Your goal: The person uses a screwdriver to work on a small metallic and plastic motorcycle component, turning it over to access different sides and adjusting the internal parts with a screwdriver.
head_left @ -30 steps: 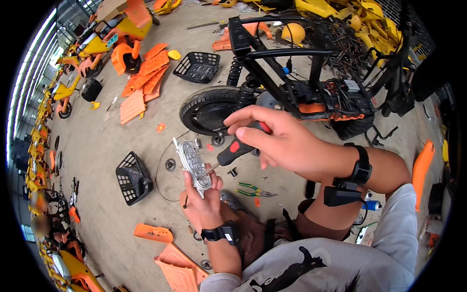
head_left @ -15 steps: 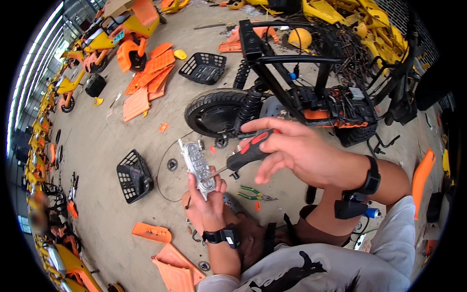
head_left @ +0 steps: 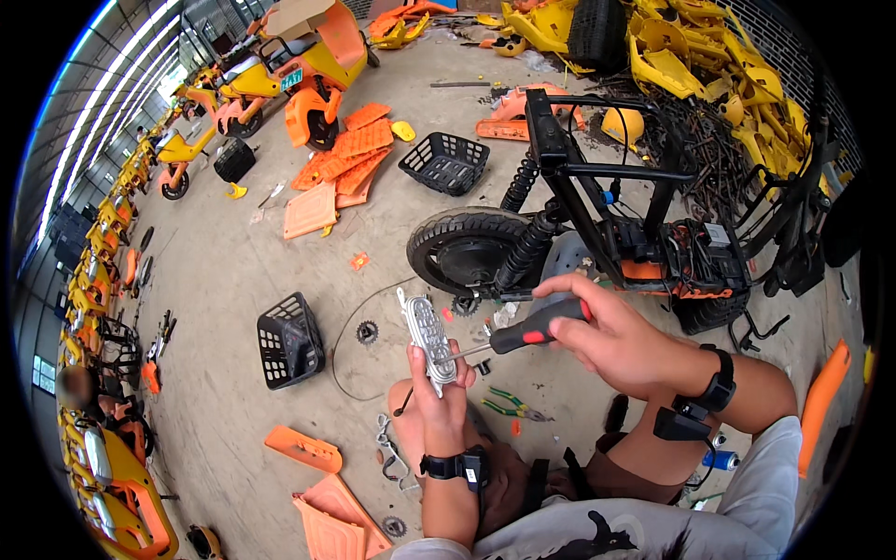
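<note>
My left hand (head_left: 437,399) is wrapped around the lower end of an oblong clear-and-silver lamp unit (head_left: 427,336), held upright above my knee. In my right hand (head_left: 621,341) is a screwdriver (head_left: 534,329) with a black and red handle, its shaft pointing left. The tip meets the right side of the lamp, low down near my left fingers; exactly what it touches is too small to tell. My right index finger is stretched out above the handle, while the thumb and other fingers hold the handle's end.
Pliers (head_left: 515,405) with green-yellow handles lie near my knee. A stripped black scooter frame (head_left: 607,173) stands ahead right. Black baskets (head_left: 291,340), orange panels (head_left: 331,513) and small gears (head_left: 367,332) lie on the floor. Yellow scooters (head_left: 308,56) stand far left.
My view has swung left and up, so the scene sits further right and lower. The screwdriver has tipped closer to level, and my right fingers have shifted on its handle.
</note>
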Available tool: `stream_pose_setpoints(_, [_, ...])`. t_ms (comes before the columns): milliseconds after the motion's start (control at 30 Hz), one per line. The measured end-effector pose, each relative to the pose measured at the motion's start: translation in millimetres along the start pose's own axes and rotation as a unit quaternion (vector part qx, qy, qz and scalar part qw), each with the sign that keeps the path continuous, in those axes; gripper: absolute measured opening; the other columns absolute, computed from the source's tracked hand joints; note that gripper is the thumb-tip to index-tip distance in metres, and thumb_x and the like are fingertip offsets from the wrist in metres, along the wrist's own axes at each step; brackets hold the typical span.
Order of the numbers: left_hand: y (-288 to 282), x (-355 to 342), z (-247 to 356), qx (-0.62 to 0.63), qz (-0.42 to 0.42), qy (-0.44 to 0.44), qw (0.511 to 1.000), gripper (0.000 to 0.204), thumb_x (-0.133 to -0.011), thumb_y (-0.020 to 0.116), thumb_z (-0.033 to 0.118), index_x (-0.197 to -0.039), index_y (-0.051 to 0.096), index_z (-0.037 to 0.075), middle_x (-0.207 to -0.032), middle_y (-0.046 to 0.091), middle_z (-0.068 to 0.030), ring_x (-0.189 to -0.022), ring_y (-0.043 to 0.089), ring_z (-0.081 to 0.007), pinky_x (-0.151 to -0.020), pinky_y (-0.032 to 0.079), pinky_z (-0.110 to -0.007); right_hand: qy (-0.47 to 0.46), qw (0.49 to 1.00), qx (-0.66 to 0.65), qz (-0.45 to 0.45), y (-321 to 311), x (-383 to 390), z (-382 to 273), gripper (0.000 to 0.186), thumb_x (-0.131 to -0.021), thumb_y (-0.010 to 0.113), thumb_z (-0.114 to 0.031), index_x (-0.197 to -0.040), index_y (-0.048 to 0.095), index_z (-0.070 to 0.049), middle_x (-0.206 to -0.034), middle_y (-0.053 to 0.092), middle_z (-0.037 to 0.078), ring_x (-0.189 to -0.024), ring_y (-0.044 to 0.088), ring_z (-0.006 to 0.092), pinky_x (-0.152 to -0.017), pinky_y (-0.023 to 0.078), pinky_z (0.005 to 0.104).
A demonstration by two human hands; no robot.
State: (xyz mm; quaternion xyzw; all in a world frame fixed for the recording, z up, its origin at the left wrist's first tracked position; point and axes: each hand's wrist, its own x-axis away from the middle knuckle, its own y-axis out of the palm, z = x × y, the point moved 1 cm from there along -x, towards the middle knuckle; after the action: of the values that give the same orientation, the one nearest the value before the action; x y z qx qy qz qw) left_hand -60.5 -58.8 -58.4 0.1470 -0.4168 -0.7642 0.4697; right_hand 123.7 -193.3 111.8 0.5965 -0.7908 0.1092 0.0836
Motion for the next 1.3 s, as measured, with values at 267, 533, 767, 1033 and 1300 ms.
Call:
stream_pose_setpoints(267, [-3,2,2,-0.036,0.012,0.016,0.999,0.043,-0.1,0.045,0.051,-0.117,0.053,0.012,-0.091,0.061,-0.0086,-0.055,0.045,-0.0155,-0.051,0.033,-0.029,-0.073,0.997,-0.012,0.021,6,-6,9,0.044,-0.1,0.053,-0.029,-0.137,0.046,-0.007,-0.068,0.058,0.001,-0.056,0.049,0.006,-0.051,0.041,0.0256])
stream_pose_setpoints(533, [0,4,4,-0.012,0.044,0.013,0.999,0.042,-0.1,0.046,0.05,-0.116,0.054,0.012,-0.09,0.061,-0.0087,-0.055,0.044,-0.0153,-0.051,0.032,-0.029,0.056,0.998,-0.011,-0.035,3,-4,-3,0.048,-0.097,0.054,-0.026,-0.14,0.042,-0.009,-0.074,0.06,0.003,-0.053,0.049,0.0076,-0.049,0.041,0.0256])
stream_pose_setpoints(767, [0,3,5,-0.019,0.022,0.021,0.999,0.042,-0.1,0.047,0.05,-0.116,0.053,0.011,-0.089,0.06,-0.0089,-0.055,0.044,-0.0149,-0.051,0.033,-0.029,0.051,0.998,-0.022,-0.03,3,1,5,0.042,-0.1,0.052,-0.032,-0.134,0.046,-0.008,-0.074,0.062,0.005,-0.052,0.049,0.0072,-0.047,0.04,0.0252])
stream_pose_setpoints(1033, [4,9,7,-0.038,0.026,0.023,0.999,0.046,-0.099,0.048,0.052,-0.118,0.053,0.01,-0.09,0.061,-0.0098,-0.056,0.044,-0.0151,-0.052,0.034,-0.029,-0.017,1.0,0.02,0.002,2,4,10,0.041,-0.101,0.051,-0.032,-0.133,0.046,-0.006,-0.069,0.056,0.001,-0.058,0.051,0.0075,-0.052,0.041,0.0267])
stream_pose_setpoints(1300, [7,8,6,-0.051,0.008,0.022,0.998,0.047,-0.099,0.048,0.052,-0.119,0.052,0.01,-0.091,0.061,-0.0104,-0.057,0.045,-0.0154,-0.052,0.034,-0.029,0.004,0.999,0.039,0.012,-2,4,4,0.039,-0.099,0.053,-0.028,-0.131,0.047,-0.006,-0.073,0.053,0.001,-0.065,0.052,0.0088,-0.059,0.041,0.0273])
